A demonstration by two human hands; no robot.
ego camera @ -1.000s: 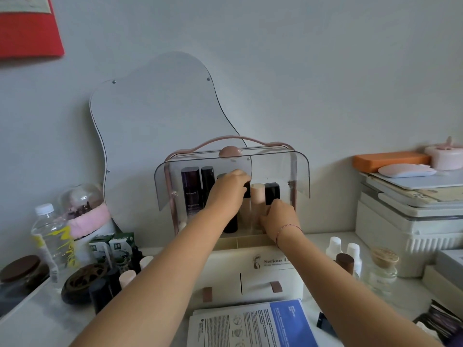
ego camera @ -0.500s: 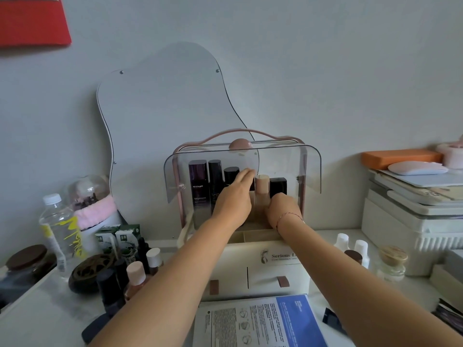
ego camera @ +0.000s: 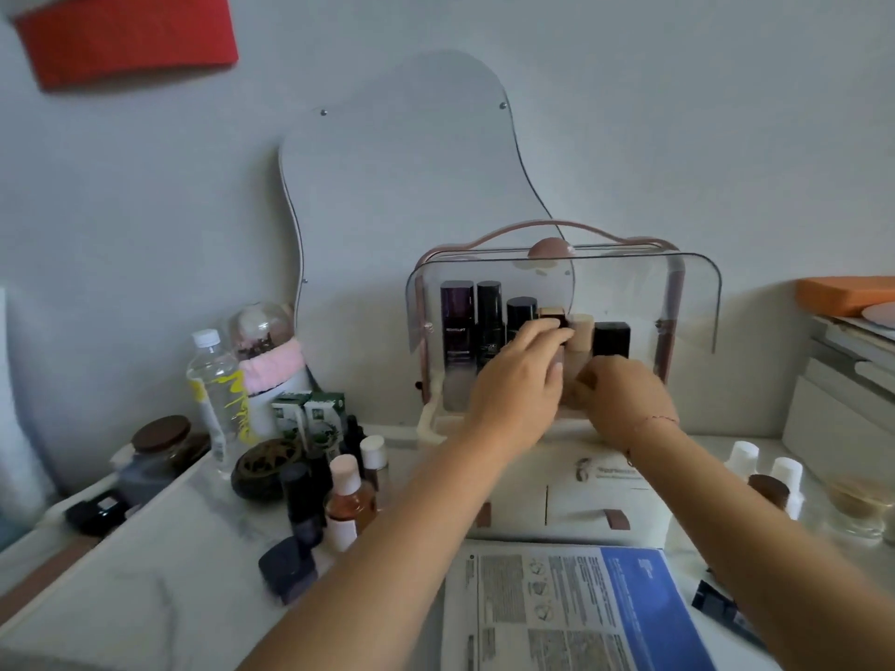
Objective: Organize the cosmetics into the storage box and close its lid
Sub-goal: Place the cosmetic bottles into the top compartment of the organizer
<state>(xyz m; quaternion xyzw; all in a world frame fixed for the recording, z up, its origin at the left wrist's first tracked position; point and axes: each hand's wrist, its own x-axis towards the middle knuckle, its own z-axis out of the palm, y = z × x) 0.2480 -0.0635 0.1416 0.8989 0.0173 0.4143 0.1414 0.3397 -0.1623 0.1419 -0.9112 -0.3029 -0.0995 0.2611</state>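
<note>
A person's left hand [ego camera: 518, 385] and right hand [ego camera: 624, 399] reach together into the upper compartment of a cream plastic storage box [ego camera: 571, 496] with 2 front drawers, which stands against the wall at the back of a white table [ego camera: 145, 598]. The box's clear curved plastic lid [ego camera: 678, 293] is swung up, leaving the compartment open.

The left hand's fingers and thumb wrap a slim tan-capped bottle [ego camera: 553, 313], held upright in the middle of the row. To its left stand 3 dark bottles [ego camera: 488, 322]. Touching its right side is a beige round-capped bottle [ego camera: 579, 331], with a black square-capped bottle [ego camera: 611, 339] beyond. The right hand sits low by the beige bottle's foot, fingers curled. Whether it grips anything cannot be told.

The step in hand appears to be seating and straightening bottles in the row. The task looks well short of done. A cluster of loose cosmetics waits on the table, among them a pink-capped amber bottle [ego camera: 345, 501] and a dark square compact [ego camera: 288, 569] to the left of the box. There are also 2 white-capped bottles [ego camera: 741, 460] to the right of the box.

The next move likely calls for letting the tan-capped bottle settle without tipping its neighbours. After that comes fetching another item from the table. The lid should come down only once everything is inside.
</note>
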